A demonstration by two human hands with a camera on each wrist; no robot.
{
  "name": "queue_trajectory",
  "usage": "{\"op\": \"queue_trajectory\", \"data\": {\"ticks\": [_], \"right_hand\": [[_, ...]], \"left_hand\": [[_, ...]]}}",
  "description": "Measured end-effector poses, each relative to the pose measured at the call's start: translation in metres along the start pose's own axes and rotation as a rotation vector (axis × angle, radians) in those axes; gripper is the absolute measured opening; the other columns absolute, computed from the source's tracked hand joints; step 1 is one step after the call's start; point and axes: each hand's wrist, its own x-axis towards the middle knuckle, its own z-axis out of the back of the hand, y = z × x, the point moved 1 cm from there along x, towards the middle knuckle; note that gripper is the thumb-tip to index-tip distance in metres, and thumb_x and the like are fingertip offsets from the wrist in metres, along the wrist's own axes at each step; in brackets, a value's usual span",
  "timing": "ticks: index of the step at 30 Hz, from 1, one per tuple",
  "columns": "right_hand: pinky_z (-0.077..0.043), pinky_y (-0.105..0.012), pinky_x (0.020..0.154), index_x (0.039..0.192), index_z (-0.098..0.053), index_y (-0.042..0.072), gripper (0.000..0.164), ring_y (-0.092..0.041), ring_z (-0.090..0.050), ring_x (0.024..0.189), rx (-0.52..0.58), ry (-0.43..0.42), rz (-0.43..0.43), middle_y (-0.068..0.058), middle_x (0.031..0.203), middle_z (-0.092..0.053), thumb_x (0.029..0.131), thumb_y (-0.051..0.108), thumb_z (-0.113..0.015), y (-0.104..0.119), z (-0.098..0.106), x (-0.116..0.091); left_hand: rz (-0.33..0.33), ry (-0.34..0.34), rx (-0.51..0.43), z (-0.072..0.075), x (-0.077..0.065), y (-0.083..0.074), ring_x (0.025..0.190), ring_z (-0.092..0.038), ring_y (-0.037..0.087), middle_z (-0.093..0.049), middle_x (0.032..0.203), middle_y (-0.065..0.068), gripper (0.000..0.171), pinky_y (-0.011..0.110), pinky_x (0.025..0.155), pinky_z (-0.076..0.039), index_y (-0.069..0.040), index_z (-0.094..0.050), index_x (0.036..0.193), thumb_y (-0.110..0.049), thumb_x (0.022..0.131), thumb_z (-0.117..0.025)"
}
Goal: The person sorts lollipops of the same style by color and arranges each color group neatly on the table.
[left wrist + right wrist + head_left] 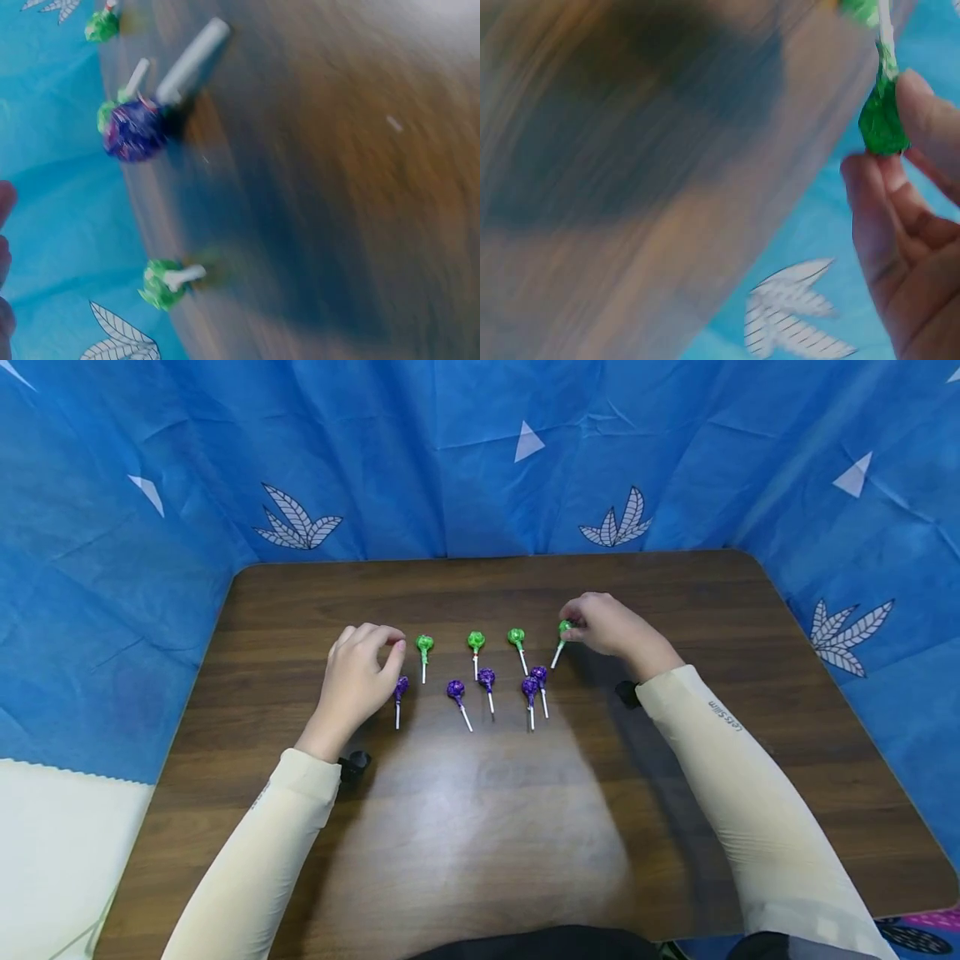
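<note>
My right hand (603, 625) pinches the head of a green-wrapped lollipop (883, 124) between thumb and fingers, its white stick pointing down towards the table. Over the left part of the row is my left hand (356, 672), fingers curved, with nothing seen in it. A purple lollipop (401, 685) lies just below its fingertips, partly hidden, and a green lollipop (424, 645) is just right of them. Two more green lollipops (476, 642) continue the back row. Several purple lollipops (456, 690) form a front row, two of them (529, 687) close together at the right.
A brown wooden table (480, 860) carries everything. Blue cloth (390, 460) with leaf and triangle prints hangs around its back and sides. White material (67, 852) shows beyond the left edge.
</note>
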Motion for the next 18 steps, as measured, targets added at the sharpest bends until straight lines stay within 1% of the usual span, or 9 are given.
{"op": "queue_trajectory", "data": {"ticks": [3, 6, 8, 11, 14, 18], "right_hand": [[-0.049, -0.052, 0.101, 0.126, -0.062, -0.004, 0.034, -0.035, -0.058, 0.105, 0.025, 0.072, -0.047, -0.024, 0.119, -0.064, 0.094, 0.007, -0.066, -0.018, 0.0, 0.003], [-0.047, -0.053, 0.104, 0.129, -0.061, -0.004, 0.036, -0.036, -0.058, 0.11, 0.055, 0.096, -0.088, -0.024, 0.124, -0.063, 0.095, 0.006, -0.064, -0.031, -0.004, 0.006], [-0.047, -0.053, 0.104, 0.13, -0.061, -0.003, 0.035, -0.036, -0.058, 0.11, 0.082, 0.093, -0.105, -0.024, 0.124, -0.062, 0.096, 0.006, -0.063, -0.035, -0.007, 0.007], [-0.047, -0.053, 0.104, 0.129, -0.061, -0.003, 0.034, -0.035, -0.056, 0.108, 0.118, 0.078, -0.125, -0.023, 0.123, -0.063, 0.097, 0.007, -0.062, -0.039, -0.012, 0.007], [-0.047, -0.052, 0.103, 0.129, -0.061, -0.002, 0.033, -0.034, -0.055, 0.107, 0.133, 0.064, -0.136, -0.022, 0.123, -0.063, 0.097, 0.008, -0.061, -0.042, -0.018, 0.008], [-0.048, -0.051, 0.101, 0.129, -0.062, -0.001, 0.032, -0.033, -0.054, 0.108, 0.139, 0.038, -0.124, -0.022, 0.124, -0.061, 0.098, 0.008, -0.061, -0.045, -0.023, 0.01]], "left_hand": [[0.028, 0.049, 0.031, 0.001, -0.005, 0.006, 0.098, -0.055, 0.03, -0.069, 0.113, 0.01, 0.023, 0.052, 0.09, -0.043, -0.009, -0.07, 0.11, -0.025, 0.098, -0.059], [0.054, 0.116, 0.069, 0.001, -0.009, 0.011, 0.102, -0.055, 0.031, -0.069, 0.116, 0.011, 0.027, 0.052, 0.092, -0.043, -0.009, -0.069, 0.115, -0.026, 0.097, -0.06], [0.065, 0.159, 0.092, -0.001, -0.012, 0.014, 0.106, -0.056, 0.033, -0.068, 0.118, 0.012, 0.029, 0.054, 0.094, -0.043, -0.008, -0.068, 0.118, -0.026, 0.096, -0.061], [0.076, 0.206, 0.119, -0.004, -0.015, 0.017, 0.114, -0.056, 0.035, -0.067, 0.121, 0.013, 0.033, 0.057, 0.099, -0.042, -0.007, -0.067, 0.12, -0.028, 0.095, -0.063], [0.077, 0.229, 0.139, -0.008, -0.018, 0.018, 0.117, -0.057, 0.037, -0.067, 0.12, 0.013, 0.034, 0.058, 0.101, -0.042, -0.008, -0.068, 0.119, -0.029, 0.094, -0.065], [0.082, 0.246, 0.159, -0.011, -0.02, 0.019, 0.114, -0.058, 0.037, -0.068, 0.117, 0.014, 0.033, 0.056, 0.099, -0.044, -0.007, -0.068, 0.117, -0.03, 0.093, -0.067]]}}
